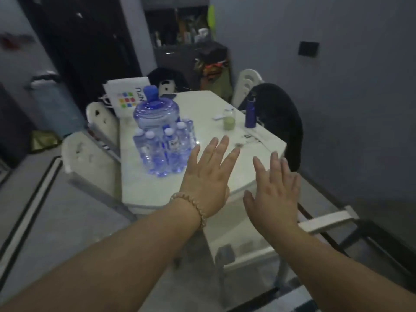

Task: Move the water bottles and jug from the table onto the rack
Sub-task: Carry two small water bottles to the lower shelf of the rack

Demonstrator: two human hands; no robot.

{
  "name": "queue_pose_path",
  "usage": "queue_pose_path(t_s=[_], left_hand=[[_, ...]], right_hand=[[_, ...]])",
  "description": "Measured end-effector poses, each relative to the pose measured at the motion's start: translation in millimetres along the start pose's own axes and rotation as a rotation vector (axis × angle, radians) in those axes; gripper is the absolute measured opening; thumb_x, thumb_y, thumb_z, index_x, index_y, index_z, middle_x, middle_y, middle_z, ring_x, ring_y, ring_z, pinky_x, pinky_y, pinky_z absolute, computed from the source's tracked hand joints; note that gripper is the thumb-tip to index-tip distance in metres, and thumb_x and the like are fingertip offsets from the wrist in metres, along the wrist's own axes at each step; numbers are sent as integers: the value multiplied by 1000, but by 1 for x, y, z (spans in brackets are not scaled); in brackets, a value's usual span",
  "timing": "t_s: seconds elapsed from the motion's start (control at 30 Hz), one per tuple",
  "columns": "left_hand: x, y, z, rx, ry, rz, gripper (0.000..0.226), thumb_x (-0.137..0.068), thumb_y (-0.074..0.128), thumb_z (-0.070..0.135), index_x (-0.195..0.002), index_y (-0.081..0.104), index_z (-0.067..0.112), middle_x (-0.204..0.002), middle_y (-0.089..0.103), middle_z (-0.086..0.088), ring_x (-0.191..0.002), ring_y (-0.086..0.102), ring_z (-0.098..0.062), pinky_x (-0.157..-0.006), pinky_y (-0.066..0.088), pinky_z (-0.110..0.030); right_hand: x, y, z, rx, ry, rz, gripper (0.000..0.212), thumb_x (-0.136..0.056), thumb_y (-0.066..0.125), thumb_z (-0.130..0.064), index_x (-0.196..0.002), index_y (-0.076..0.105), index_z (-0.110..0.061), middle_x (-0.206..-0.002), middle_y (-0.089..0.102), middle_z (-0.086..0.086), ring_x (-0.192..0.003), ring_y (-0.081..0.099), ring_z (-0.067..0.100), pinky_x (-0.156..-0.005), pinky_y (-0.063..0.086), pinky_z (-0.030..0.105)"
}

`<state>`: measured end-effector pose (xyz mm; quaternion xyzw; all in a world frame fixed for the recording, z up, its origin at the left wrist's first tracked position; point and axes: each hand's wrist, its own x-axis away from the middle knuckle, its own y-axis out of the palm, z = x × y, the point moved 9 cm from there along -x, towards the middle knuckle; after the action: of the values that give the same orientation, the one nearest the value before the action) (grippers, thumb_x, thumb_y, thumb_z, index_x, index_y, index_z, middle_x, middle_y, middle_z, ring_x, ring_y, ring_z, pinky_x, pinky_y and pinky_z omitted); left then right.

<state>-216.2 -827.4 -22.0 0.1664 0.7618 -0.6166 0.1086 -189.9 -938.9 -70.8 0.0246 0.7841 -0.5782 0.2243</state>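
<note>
A big blue water jug (pixel 152 111) with a blue cap stands on the white table (pixel 157 190), left of its middle. Several small clear water bottles (pixel 164 149) with white caps cluster in front of the jug, touching it. My left hand (pixel 207 174), a bead bracelet on its wrist, is stretched flat over the table just right of the bottles, fingers apart, holding nothing. My right hand (pixel 274 192) hovers open over the table's near right edge. No rack is recognisable in view.
A glass jar (pixel 229 119) with green contents and a dark blue flask (pixel 250 113) stand at the table's far right. White chairs (pixel 90 161) line the left side, one at the right carries a dark garment (pixel 281 118). A white bag (pixel 126 95) sits behind the jug.
</note>
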Motion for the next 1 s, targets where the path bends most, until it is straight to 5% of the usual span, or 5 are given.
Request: queue_pose_path(t_s=[0.33,0.53,0.67,0.83,1.0], left_hand=[[65,62,-195,22,-186,-123,78,-86,53,25,-150,8,25,-159,-1,-5,-145,0,-23,-113,-5,-45],[33,126,-283,-61,-138,-229,75,-91,44,26,-149,-3,25,-158,-10,-4,-144,-8,-24,-115,-4,-48],[-19,158,-343,-109,-85,-265,76,-90,46,27,-150,-2,25,-158,-8,-4,-144,-6,-24,-113,-5,-47],[-76,191,-384,-136,-42,-294,74,-93,40,31,-149,-8,25,-158,-12,-5,-144,-9,-25,-113,-3,-49],[-112,245,-399,-119,113,-313,77,-94,41,39,-148,-11,23,-157,-16,-8,-143,-11,-27,-113,-4,-49]], right_hand=[[-36,85,-184,-4,-188,-140,76,-92,46,-42,-151,-2,-29,-158,-14,7,-144,-14,27,-113,-7,50],[-101,159,-248,-37,-263,-93,86,-67,78,-31,-142,39,-18,-150,33,17,-136,31,38,-106,23,59],[-167,198,-287,-79,-227,-62,84,-74,72,-28,-146,32,-19,-154,24,16,-140,24,36,-109,19,58],[-220,224,-307,-27,-237,-15,79,-65,77,-19,-137,46,-12,-148,36,20,-135,34,40,-103,30,64],[-239,257,-311,83,-184,-27,88,-65,77,-26,-141,34,-17,-149,34,17,-138,29,37,-108,22,62]])
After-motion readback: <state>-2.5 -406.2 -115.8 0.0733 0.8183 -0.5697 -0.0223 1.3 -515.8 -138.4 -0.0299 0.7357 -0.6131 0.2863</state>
